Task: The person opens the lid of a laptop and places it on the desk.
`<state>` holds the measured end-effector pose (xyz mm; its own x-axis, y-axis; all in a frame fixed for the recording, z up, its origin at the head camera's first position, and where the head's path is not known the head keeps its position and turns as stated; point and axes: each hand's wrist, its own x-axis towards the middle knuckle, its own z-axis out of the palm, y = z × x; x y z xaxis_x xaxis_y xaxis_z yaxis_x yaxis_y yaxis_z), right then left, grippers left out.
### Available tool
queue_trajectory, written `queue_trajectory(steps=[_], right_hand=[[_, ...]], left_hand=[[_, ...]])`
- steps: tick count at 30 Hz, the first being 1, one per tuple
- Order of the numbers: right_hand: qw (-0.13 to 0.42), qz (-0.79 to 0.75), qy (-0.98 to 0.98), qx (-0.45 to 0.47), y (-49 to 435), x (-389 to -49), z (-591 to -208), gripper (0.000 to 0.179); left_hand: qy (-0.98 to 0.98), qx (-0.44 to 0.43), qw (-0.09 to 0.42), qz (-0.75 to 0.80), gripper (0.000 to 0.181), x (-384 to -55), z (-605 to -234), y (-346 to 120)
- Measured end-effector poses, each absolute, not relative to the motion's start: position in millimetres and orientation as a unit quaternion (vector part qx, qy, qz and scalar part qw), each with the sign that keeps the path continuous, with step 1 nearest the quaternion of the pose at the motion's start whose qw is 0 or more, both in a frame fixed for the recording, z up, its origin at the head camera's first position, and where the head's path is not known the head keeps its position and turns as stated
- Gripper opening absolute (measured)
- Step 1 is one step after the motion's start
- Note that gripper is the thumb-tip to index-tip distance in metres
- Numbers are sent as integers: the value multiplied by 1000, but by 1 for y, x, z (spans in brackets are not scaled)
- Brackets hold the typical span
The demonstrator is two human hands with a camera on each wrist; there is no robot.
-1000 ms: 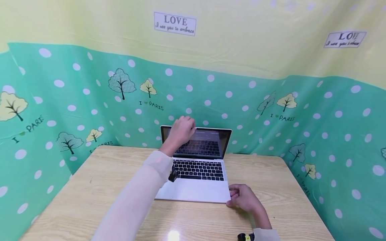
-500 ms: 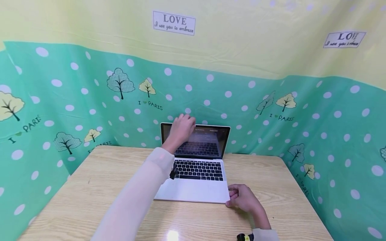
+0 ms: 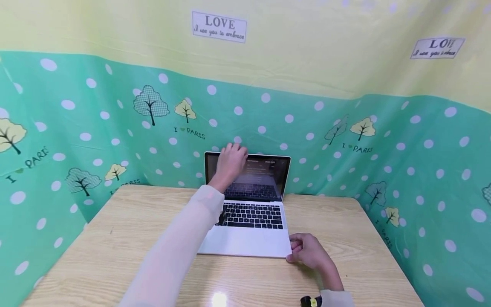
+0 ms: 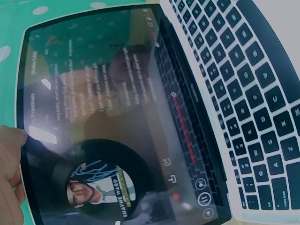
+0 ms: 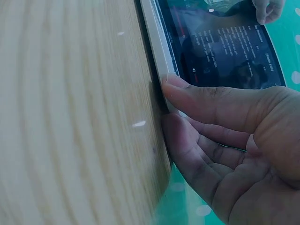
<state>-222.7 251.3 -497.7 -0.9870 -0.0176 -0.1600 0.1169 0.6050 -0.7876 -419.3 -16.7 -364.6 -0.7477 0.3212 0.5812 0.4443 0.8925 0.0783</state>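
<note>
A silver laptop (image 3: 245,241) stands unfolded on the wooden table, its lit screen (image 4: 93,108) showing a music player with a round picture and lines of text. At the top edge of the lid, left of its middle, my left hand (image 3: 231,163) grips the rim with fingers curled over it. My right hand (image 3: 310,251) pinches the front right corner of the laptop base. In the right wrist view the thumb (image 5: 211,101) lies on one side of that corner and the curled fingers on the other. My left forearm covers the left part of the keyboard (image 3: 253,216).
The wooden table (image 3: 115,238) extends left, right and in front of the laptop. A green and yellow printed curtain (image 3: 245,106) hangs close behind the lid and along both sides. A black strap mount (image 3: 311,301) sits at my right wrist.
The lid has tilted further back, with my left hand moving up and away along with it; the screen shows taller. My right hand stays at the corner. The head view has shifted slightly.
</note>
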Motion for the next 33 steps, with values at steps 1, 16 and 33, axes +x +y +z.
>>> queue_trajectory(steps=[1, 16, 33], right_hand=[[75, -442, 893, 25, 251, -223, -497, 60], [73, -437, 896, 26, 256, -226, -494, 60], [80, -435, 896, 32, 254, -227, -496, 60]], left_hand=[[-928, -206, 290, -107, 19, -421, -365, -17], [-930, -194, 291, -110, 18, -441, -361, -7], [-931, -168, 288, -149, 17, -459, -373, -5]])
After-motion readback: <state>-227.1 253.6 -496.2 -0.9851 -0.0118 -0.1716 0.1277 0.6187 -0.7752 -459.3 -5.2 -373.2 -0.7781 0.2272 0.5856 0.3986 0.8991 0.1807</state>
